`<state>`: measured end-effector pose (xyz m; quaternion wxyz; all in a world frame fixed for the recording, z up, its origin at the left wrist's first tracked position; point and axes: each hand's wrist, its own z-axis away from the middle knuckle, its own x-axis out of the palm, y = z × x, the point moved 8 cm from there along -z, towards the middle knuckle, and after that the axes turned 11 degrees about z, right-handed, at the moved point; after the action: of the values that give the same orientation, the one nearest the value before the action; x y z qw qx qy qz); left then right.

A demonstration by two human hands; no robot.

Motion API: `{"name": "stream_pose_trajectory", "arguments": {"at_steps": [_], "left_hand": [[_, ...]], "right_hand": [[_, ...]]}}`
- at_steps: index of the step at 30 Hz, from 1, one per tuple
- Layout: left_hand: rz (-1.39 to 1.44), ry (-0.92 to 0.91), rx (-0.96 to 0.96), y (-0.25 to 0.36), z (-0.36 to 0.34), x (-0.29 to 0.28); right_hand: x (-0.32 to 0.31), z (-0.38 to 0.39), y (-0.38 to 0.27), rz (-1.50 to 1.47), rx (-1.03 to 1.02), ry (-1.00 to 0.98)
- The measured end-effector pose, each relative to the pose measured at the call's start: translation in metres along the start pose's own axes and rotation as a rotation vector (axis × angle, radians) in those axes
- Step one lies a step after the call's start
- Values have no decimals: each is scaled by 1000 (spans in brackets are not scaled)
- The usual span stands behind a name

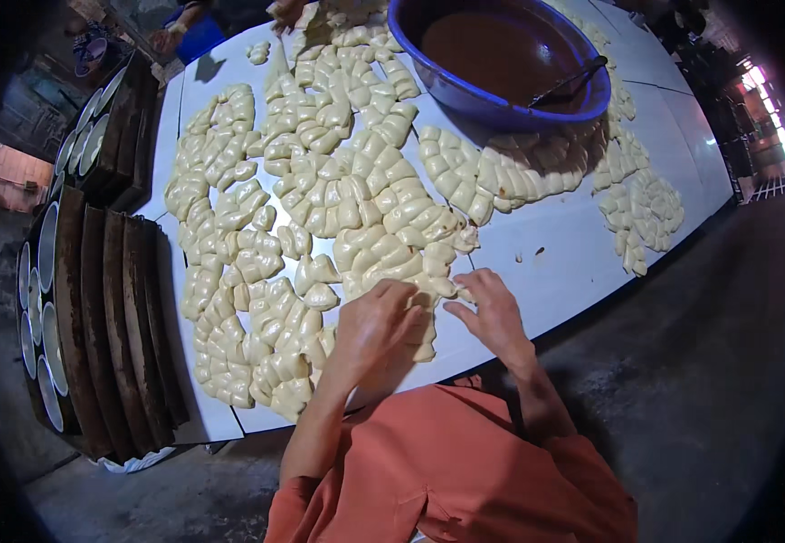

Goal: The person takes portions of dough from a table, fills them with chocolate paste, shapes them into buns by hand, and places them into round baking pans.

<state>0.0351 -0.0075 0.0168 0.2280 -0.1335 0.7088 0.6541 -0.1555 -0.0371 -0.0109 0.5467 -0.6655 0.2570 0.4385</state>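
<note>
Pale, glossy dough pieces (388, 195) lie pressed side by side in clusters over a white table (551, 249). My left hand (379, 321) rests near the table's front edge, its fingers curled down onto a dough strip (422, 339); its fingertips are partly hidden. Just to the right, my right hand (494, 317) has its thumb and fingers closing on a small dough end (447, 288) at the edge of the same cluster. Small brownish filling spots show on the dough beyond my right hand.
A blue basin (460, 86) of brown filling, with a dark-handled utensil (573, 81) in it, stands at the far right. Stacked dark trays with round moulds (71, 317) line the left side. More dough (641, 213) lies at right. Another person's hand (285, 13) is at the far edge.
</note>
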Motion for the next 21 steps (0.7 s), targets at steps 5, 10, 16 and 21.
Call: {"name": "stream_pose_trajectory", "arguments": {"at_steps": [5, 10, 16, 21], "left_hand": [[-44, -114, 102, 16, -26, 47], [-171, -116, 160, -4, -29, 73], [-155, -210, 106, 14, -35, 57], [-26, -164, 56, 8, -42, 42]], "right_hand": [[10, 7, 26, -345, 67, -187], [-31, 12, 32, -1456, 130, -334], [-26, -53, 63, -488, 393, -12], [-4, -73, 46, 11, 172, 126]]}}
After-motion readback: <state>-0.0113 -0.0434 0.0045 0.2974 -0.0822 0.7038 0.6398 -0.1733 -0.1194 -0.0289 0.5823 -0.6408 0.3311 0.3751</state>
